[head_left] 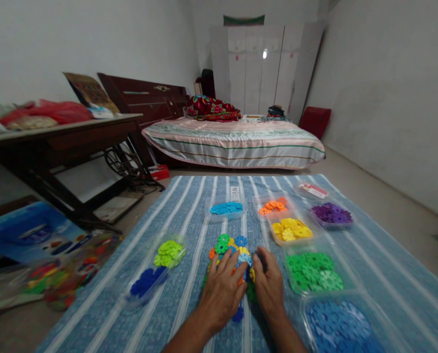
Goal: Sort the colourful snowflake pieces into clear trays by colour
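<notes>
Both my hands rest on a mixed pile of colourful snowflake-shaped plastic pieces [229,243] on a blue striped cloth [189,206]. My left hand [222,289] lies palm down over the pile with fingers spread. My right hand [268,287] lies beside it at the pile's right edge, fingers curled down onto the pieces. Whether either hand grips a piece is hidden under the palms.
Clear trays of sorted pieces surround the pile: lime [170,253], dark blue [146,282], light blue [226,208], orange [273,206], yellow [291,229], purple [331,214], green [312,272], blue [338,326]. A bed [237,142] stands behind, a dark table [57,137] at left.
</notes>
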Motion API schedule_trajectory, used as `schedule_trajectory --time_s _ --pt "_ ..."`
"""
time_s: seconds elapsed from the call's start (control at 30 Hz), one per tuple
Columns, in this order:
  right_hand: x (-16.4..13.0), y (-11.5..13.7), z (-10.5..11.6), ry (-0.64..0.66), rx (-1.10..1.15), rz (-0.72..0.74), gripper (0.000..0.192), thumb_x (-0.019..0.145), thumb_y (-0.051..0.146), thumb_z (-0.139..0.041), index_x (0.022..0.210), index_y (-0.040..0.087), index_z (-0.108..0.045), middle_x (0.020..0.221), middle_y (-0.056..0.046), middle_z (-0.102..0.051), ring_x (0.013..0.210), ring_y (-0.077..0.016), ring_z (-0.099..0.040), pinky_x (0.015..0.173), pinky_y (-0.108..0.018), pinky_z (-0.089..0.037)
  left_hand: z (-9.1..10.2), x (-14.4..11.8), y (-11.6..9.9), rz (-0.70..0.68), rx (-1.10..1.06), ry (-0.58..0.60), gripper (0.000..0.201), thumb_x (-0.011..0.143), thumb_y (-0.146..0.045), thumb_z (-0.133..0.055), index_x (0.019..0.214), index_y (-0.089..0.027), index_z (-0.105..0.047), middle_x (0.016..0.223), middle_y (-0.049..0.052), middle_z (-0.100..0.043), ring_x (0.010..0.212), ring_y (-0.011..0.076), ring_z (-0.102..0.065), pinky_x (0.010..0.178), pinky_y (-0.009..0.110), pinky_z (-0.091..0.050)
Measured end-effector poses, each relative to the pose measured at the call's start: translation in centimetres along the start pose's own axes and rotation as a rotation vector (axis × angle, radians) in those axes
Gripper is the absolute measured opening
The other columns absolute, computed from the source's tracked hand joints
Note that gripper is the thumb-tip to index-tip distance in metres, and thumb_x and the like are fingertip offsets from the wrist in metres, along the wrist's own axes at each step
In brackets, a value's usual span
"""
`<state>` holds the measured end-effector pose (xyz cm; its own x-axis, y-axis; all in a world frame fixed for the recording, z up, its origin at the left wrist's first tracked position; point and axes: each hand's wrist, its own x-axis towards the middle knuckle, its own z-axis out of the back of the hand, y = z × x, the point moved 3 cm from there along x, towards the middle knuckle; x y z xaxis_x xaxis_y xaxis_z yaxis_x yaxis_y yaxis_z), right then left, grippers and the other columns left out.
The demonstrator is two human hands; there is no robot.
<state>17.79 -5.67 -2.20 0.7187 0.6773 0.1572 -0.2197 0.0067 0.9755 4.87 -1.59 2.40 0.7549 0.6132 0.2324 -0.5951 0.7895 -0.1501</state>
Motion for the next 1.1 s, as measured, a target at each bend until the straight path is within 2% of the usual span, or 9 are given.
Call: schedule_trajectory --time_s 0.17,0.27,0.37,0.63,0.87,1.1 --pt "0.1 0.0 0.2 0.025 -0.005 0.019 0.043 0.088 0.046 -0.053 0.112 0.015 -0.067 0.115 -0.013 -0.066 0.108 -0.0265 -0.060 0.098 -0.042 -0.046 0.0 -3.0 1.7 0.024 -0.008 -0.192 0.042 0.091 -0.026 -0.047 0.132 -0.022 -0.053 0.137 0.011 -0.056 0.129 0.0294 -0.049 0.105 0.053 -0.043" --pt "0.1 0.1 0.4 0.023 -0.014 0.043 0.041 0.087 0.046 -0.053 0.110 0.015 -0.068 0.112 -0.013 -0.067 0.105 -0.0260 -0.061 0.095 -0.041 -0.047 -0.1 -4.1 3.1 0.115 -0.071 -0.295 0.044 0.090 -0.032 -0.050 0.133 -0.021 -0.052 0.136 0.012 -0.057 0.128 0.0276 -0.051 0.106 0.048 -0.045" --pt "0.1 0.2 0.5 0.035 -0.021 0.062 0.040 0.087 0.044 -0.053 0.110 0.015 -0.068 0.111 -0.012 -0.068 0.104 -0.0256 -0.061 0.095 -0.041 -0.047 -0.1 -4.4 4.1 0.214 -0.144 -0.344 0.046 0.088 -0.037 -0.054 0.131 -0.021 -0.053 0.132 0.012 -0.059 0.125 0.0276 -0.054 0.105 0.047 -0.047" --pt "0.2 0.3 0.6 0.062 -0.035 0.087 0.036 0.085 0.043 -0.053 0.103 0.016 -0.069 0.103 -0.010 -0.068 0.099 -0.0244 -0.062 0.091 -0.040 -0.048 0.7 -4.8 5.1 0.303 -0.257 -0.293 0.046 0.077 -0.037 -0.067 0.119 -0.018 -0.061 0.120 0.011 -0.065 0.113 0.0275 -0.061 0.098 0.044 -0.052" --pt "0.2 0.8 0.6 0.085 -0.057 0.106 0.034 0.086 0.042 -0.052 0.100 0.015 -0.068 0.100 -0.010 -0.067 0.097 -0.0240 -0.061 0.089 -0.039 -0.047 1.6 -6.4 5.6 0.372 -0.287 -0.245 0.040 0.073 -0.035 -0.068 0.109 -0.019 -0.066 0.114 0.010 -0.067 0.108 0.0276 -0.063 0.096 0.044 -0.052" --pt "0.2 0.8 0.6 0.089 -0.068 0.126 0.032 0.085 0.040 -0.052 0.098 0.015 -0.068 0.098 -0.010 -0.067 0.095 -0.0238 -0.061 0.089 -0.039 -0.047 2.5 -6.2 5.0 0.421 -0.379 -0.162 0.029 0.071 -0.031 -0.066 0.099 -0.020 -0.066 0.105 0.008 -0.068 0.099 0.0248 -0.064 0.089 0.039 -0.055"
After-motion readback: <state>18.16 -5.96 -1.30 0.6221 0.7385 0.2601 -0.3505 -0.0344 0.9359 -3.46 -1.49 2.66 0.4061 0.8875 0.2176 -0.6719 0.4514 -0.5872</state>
